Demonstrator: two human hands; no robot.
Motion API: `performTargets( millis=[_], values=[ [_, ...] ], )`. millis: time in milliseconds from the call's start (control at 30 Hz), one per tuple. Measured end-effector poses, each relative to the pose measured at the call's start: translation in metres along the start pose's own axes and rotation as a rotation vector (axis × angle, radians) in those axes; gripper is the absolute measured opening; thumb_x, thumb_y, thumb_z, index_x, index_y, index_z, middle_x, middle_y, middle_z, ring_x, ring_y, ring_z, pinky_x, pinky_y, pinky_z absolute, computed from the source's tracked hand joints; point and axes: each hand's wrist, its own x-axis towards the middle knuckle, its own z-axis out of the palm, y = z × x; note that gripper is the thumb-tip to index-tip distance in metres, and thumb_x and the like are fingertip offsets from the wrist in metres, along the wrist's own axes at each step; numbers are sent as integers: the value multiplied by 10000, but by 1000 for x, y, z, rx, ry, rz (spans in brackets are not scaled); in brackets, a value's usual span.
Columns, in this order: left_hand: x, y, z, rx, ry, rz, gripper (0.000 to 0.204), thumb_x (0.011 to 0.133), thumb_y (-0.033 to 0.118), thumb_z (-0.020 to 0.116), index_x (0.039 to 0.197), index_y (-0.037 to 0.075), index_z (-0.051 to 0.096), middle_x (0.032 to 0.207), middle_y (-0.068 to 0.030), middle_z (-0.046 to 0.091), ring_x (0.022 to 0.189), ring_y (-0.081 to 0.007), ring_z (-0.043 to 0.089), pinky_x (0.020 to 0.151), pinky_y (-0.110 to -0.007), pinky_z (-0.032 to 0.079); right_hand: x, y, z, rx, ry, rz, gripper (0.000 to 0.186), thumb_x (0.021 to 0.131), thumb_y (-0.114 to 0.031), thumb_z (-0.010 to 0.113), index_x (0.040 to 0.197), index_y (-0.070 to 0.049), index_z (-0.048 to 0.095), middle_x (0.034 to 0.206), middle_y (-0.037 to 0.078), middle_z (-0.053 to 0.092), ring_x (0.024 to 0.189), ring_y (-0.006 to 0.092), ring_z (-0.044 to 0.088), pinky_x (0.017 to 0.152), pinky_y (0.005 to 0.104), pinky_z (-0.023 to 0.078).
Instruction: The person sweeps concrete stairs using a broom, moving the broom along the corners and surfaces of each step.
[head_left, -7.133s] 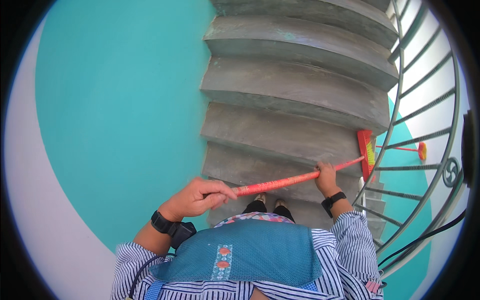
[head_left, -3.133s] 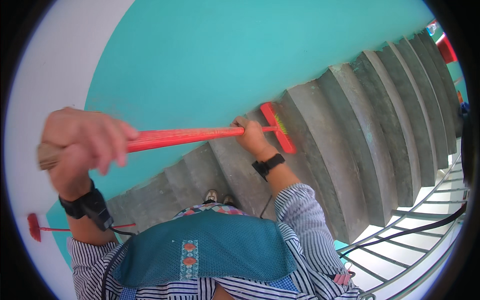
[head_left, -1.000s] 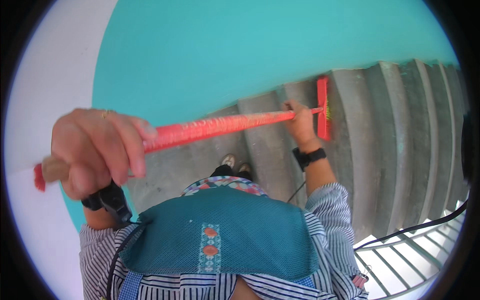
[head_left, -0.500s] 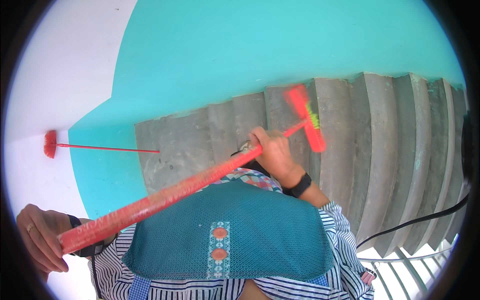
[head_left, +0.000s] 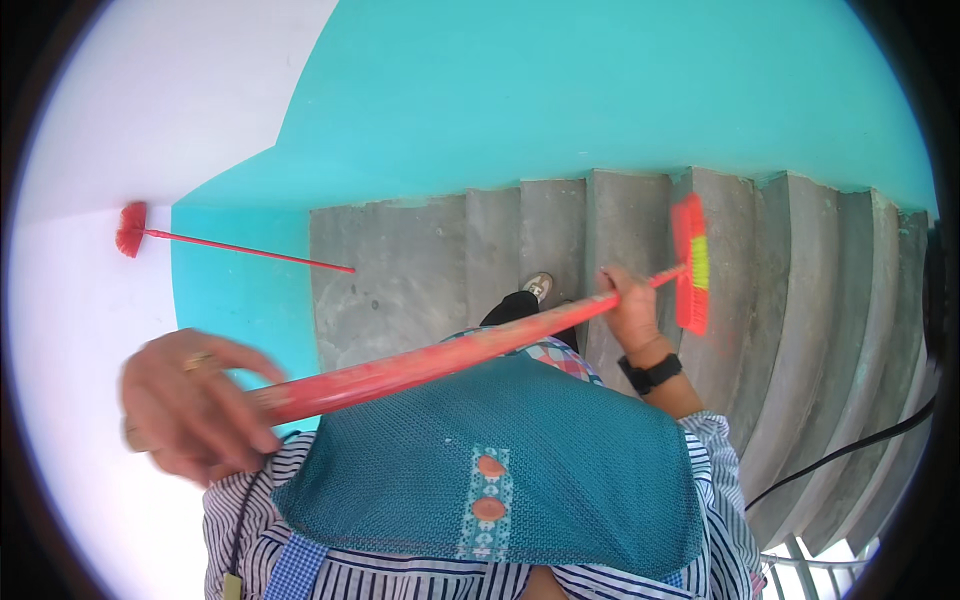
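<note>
A red broom slants across in front of my body, its thick handle rising from lower left to upper right. My right hand, with a dark band at the wrist, is closed round the handle near the broom head. That head is red with a patch of yellow-green bristles, held over the steps. At the other end my left hand, wearing a ring, curls over the handle's end; its fingers are slightly blurred.
Grey concrete stairs run to the right from a landing, along a turquoise wall. My shoe is on a step. A second red brush on a long pole leans at the left wall. Railing shows at lower right.
The broom has shifted right and its handle lies flatter. My left hand has moved up and inward at the handle's end. The view has shifted, and my shoe shows more fully.
</note>
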Motion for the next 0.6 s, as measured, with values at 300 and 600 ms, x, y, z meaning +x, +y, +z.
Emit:
performTargets(
  millis=[300,600],
  values=[
    [-25,43,-15,-31,-82,22,151,890,189,578,779,100,627,951,-62,692,967,-192,653,875,-358,479,-46,-59,-48,56,180,-54,90,775,-42,625,833,-74,564,644,118,552,615,312,557,577,397,430],
    [86,-85,-10,-207,-381,90,58,783,84,649,746,41,646,976,-190,661,1015,-345,614,958,-494,386,-159,15,3,-9,259,399,89,768,-35,598,853,-51,575,687,157,573,675,358,567,628,440,431]
  ],
)
